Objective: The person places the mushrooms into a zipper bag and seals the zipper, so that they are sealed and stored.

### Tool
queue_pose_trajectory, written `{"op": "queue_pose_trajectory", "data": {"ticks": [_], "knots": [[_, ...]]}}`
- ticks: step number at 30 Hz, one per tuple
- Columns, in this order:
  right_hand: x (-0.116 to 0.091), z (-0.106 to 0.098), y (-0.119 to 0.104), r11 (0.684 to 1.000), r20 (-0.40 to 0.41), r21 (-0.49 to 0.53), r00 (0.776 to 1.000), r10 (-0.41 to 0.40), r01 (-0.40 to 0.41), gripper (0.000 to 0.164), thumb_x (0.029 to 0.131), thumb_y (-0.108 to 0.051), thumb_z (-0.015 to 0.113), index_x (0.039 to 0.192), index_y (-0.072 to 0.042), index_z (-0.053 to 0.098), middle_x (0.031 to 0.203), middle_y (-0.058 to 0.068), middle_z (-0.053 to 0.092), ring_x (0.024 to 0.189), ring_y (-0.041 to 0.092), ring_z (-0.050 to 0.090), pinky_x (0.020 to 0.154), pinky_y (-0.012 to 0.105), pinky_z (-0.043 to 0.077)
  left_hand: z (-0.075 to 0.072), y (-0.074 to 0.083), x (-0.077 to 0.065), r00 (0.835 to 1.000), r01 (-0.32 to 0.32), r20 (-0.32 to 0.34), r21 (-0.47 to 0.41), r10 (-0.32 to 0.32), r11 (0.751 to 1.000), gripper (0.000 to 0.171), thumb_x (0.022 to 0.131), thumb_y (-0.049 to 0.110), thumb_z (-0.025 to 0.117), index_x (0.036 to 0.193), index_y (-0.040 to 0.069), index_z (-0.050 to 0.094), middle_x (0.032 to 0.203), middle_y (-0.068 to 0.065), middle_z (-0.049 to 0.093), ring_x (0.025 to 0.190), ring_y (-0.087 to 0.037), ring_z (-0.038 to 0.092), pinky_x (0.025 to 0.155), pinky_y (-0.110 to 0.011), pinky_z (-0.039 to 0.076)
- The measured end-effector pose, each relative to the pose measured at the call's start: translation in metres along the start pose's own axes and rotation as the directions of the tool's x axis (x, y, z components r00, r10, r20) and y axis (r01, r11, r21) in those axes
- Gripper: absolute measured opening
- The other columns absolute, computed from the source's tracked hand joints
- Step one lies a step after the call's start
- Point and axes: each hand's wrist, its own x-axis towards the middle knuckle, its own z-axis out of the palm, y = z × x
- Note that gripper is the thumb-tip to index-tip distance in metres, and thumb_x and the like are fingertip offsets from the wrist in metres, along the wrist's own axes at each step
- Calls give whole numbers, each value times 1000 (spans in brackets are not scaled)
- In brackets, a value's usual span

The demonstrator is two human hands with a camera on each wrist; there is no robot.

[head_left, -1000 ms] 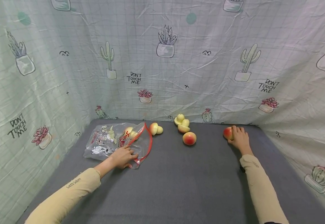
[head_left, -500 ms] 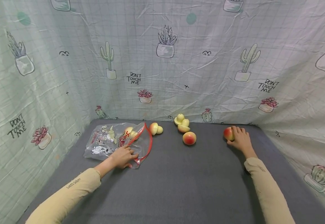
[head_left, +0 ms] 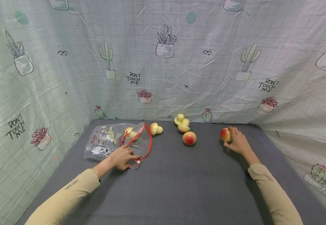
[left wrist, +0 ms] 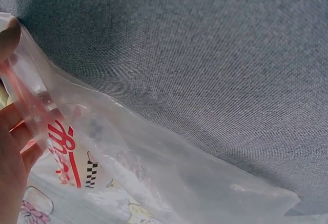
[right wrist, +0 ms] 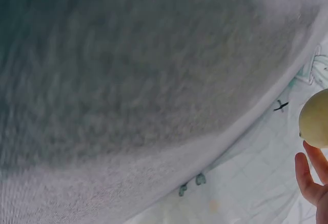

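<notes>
A clear zip bag with a red zip edge and cartoon print lies on the table at left, with a pale yellow fruit-like piece inside. My left hand holds the near side of its mouth; in the left wrist view the thumb and fingers show around the plastic. At the right, my right hand grips a red-and-yellow peach from its right side. The right wrist view catches only part of the peach's yellow side, fingertips against it.
A second peach sits mid-table. Behind it, several pale yellow pieces and fruit halves are clustered. A red-yellow piece with a smaller yellow one lies by the bag's mouth. A printed curtain encloses the table's back and sides.
My right hand has shifted slightly left with the peach, and its forearm has swung to the right. The left hand and bag hold almost still.
</notes>
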Motion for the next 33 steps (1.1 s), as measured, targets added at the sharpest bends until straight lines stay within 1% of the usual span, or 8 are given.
{"op": "queue_pose_trajectory", "data": {"ticks": [6, 10, 14, 18, 23, 26, 33], "knots": [[1, 1, -9, 998, -60, 26, 996, -64, 65, 67, 61, -23, 71, 115, 3, 40, 98, 22, 46, 75, 40, 49, 59, 50, 40, -2, -1, 0, 1000, -1, 1, 1, 1, 1000, 54, 74, 49, 61, 123, 30, 52, 96, -4, 62, 87, -21, 57, 89, -40, 41], [1, -1, -18, 995, -78, 33, 993, -91, 94, 66, 61, -23, 71, 114, 4, 41, 101, 22, 46, 76, 40, 48, 58, 49, 40, -3, 0, -1, 1000, -2, -6, -1, 2, 1000, 53, 74, 49, 60, 123, 30, 53, 96, -5, 62, 87, -21, 57, 88, -40, 42], [0, -3, -30, 993, -89, 41, 991, -104, 108, 66, 61, -25, 72, 114, 1, 41, 105, 19, 46, 75, 37, 46, 58, 47, 39, -2, 0, -1, 1000, 4, -17, -3, -4, 1000, 51, 76, 51, 57, 122, 30, 54, 95, -4, 62, 85, -21, 57, 86, -40, 42], [-2, -3, -44, 989, -102, 45, 985, -136, 141, 66, 61, -25, 73, 114, -1, 40, 106, 17, 47, 71, 33, 44, 55, 41, 38, -1, 1, 0, 1000, 0, -25, -11, -1, 1000, 51, 77, 55, 55, 121, 29, 56, 101, -4, 63, 87, -21, 57, 86, -39, 43], [-3, -3, -63, 980, -107, 52, 977, -184, 190, 67, 61, -27, 73, 114, -2, 41, 108, 16, 48, 69, 28, 42, 53, 35, 36, 1, 1, 1, 998, -20, -58, -4, 20, 1000, 53, 74, 57, 56, 118, 26, 58, 108, -3, 62, 90, -21, 58, 85, -39, 42], [-3, -4, -71, 978, -110, 59, 975, -194, 201, 67, 61, -28, 74, 114, -3, 41, 108, 15, 48, 70, 27, 42, 54, 33, 35, 1, 1, 2, 997, -21, -74, 5, 21, 1000, 54, 73, 58, 57, 117, 26, 58, 107, -3, 62, 88, -21, 58, 84, -38, 43], [-2, -7, -87, 973, -136, 87, 970, -201, 214, 69, 58, -27, 75, 114, -5, 42, 108, 11, 49, 69, 26, 41, 53, 31, 34, 3, 2, 3, 997, -11, -73, 17, 12, 1000, 56, 72, 58, 57, 120, 27, 56, 107, -2, 62, 86, -22, 57, 83, -39, 43]]}}
